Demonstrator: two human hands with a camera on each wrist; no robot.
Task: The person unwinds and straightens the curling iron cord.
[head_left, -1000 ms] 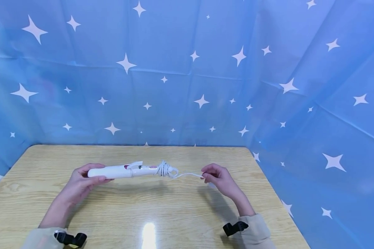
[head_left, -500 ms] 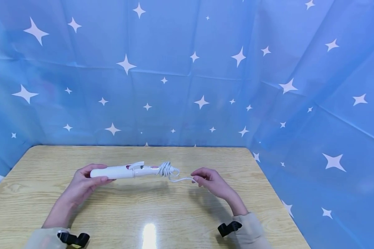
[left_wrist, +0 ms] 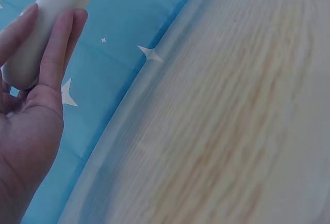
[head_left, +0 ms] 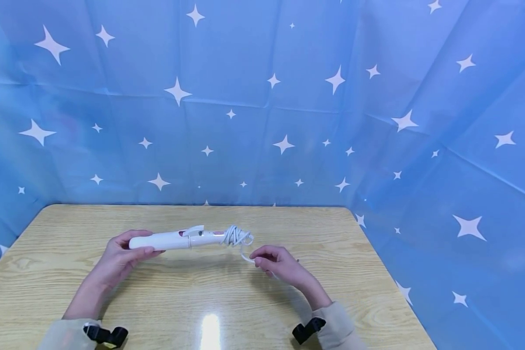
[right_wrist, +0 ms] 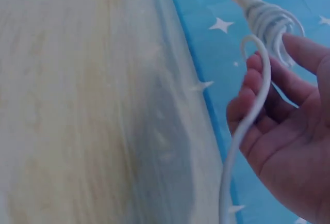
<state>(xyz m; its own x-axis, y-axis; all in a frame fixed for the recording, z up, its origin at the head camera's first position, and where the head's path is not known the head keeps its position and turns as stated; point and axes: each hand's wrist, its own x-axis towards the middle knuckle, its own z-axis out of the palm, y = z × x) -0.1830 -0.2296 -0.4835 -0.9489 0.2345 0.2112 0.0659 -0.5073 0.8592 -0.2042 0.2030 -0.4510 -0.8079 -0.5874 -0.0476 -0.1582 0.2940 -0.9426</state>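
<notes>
A white curling iron (head_left: 159,241) is held level over the table, its clip lever (head_left: 195,230) facing up. My left hand (head_left: 115,257) grips its thick white end, with the thumb on one side and fingers on the other; the left wrist view shows the rounded tip (left_wrist: 23,72) near the palm. White power cord (head_left: 235,236) is wound in several loops round the handle end. From those loops a loose length of cord (right_wrist: 262,87) runs to my right hand (head_left: 284,267), which holds it across curled fingers. The plug is hidden in the head view.
Beneath both hands lies a light wood-grain table (head_left: 166,301) with a bright light reflection near the front. A blue star-patterned cloth (head_left: 245,126) hangs behind it and along the right side. Black cameras sit on both wrists.
My right hand has moved left and slightly nearer to me, toward the coiled cord, so the loose length now bends down. The curling iron and left hand shifted slightly right.
</notes>
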